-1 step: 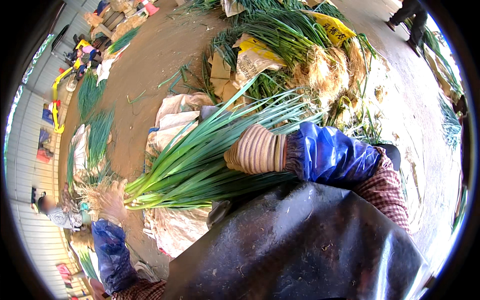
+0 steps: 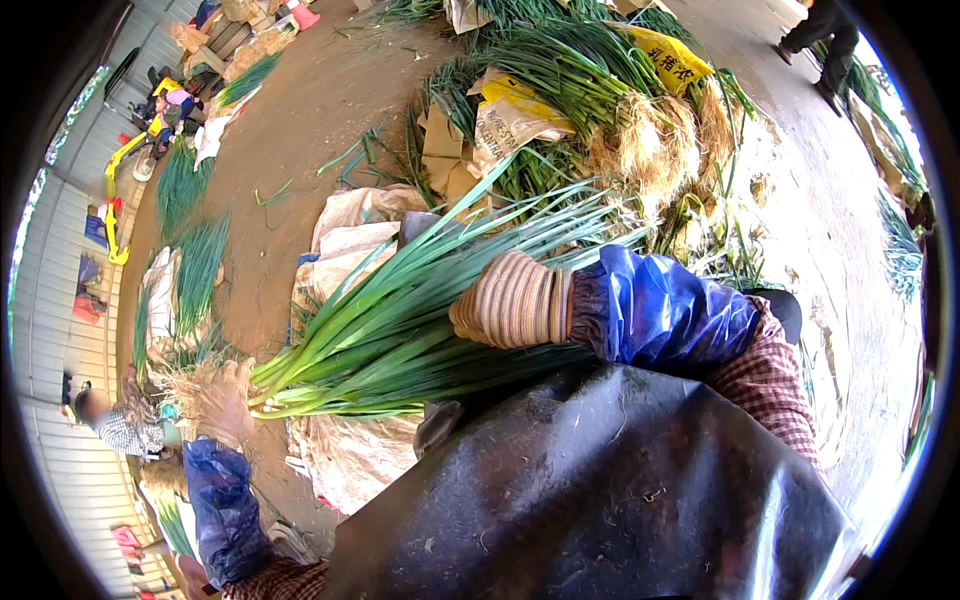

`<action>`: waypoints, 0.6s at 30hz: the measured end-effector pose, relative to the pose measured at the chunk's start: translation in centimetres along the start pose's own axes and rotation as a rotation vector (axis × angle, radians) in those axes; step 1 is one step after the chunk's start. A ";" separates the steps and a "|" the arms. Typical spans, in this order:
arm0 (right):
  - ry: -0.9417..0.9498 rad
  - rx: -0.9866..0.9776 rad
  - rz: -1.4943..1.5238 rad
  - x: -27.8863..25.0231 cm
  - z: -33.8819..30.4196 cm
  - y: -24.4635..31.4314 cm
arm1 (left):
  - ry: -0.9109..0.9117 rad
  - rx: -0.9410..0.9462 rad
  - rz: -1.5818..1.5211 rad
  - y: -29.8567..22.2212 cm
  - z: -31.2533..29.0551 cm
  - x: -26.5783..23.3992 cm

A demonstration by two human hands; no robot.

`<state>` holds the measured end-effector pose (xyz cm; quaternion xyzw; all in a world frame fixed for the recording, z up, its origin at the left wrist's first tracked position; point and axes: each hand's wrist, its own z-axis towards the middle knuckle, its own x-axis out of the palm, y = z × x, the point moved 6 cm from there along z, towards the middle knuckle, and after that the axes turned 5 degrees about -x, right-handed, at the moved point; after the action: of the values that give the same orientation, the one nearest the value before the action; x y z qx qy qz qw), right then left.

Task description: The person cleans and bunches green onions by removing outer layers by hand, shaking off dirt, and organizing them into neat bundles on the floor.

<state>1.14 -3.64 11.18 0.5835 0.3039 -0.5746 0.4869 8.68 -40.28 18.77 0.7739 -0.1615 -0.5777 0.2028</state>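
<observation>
A bunch of green onions (image 2: 400, 320) lies slantwise between my two hands, its pale bases toward my left and its long leaves reaching toward and past my right. My right hand (image 2: 510, 300), in a striped knit glove, appears closed on the leaves from above, a hold that seems to stop the loose tops from fanning out. My left hand (image 2: 230, 405) is at the root end, among the shaggy roots (image 2: 190, 385); its colour blends with theirs, and I cannot tell how its fingers are set. Hands at either end likely leave the long, limp bunch supported along its length. A blue sleeve cover (image 2: 670, 305) runs up from my right wrist, presumably against wet and dirt, as does the dark apron (image 2: 580, 480) spread nearest my body, below the right hand. Pale sacking (image 2: 355, 450) lies under the bunch between my hands, perhaps to part it from the brown ground (image 2: 330, 100). Ahead of my right hand, a heap of green onions (image 2: 560, 70) rests with many roots turned the same way, probably laid so for order.
</observation>
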 end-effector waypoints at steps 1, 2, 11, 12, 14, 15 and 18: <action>0.021 -0.020 0.012 0.2 0.2 0.4 | -0.027 0.016 0.061 0.6 -0.5 1.1; 0.033 -0.026 0.010 -0.2 0.0 0.7 | -0.074 0.041 0.126 1.1 -0.5 2.2; -0.051 0.071 0.161 -0.7 -1.0 -0.1 | -0.129 0.138 -0.095 -0.5 0.3 3.9; -0.108 0.066 0.164 -0.4 -1.5 -1.0 | -0.142 0.147 -0.101 -0.5 0.5 3.8; -0.121 0.173 0.167 -0.4 -2.4 -2.8 | -0.168 0.129 -0.046 -0.4 0.9 3.8; -0.079 0.283 0.165 -0.4 -3.1 -4.3 | -0.179 0.116 -0.019 -0.3 1.0 3.8; -0.398 0.377 0.195 -0.9 -7.0 -8.6 | -0.275 0.111 0.117 0.7 0.2 3.3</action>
<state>-4.22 5.87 9.23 0.5658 0.0327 -0.6748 0.4727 9.40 -42.45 16.36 0.6868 -0.2641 -0.6557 0.1691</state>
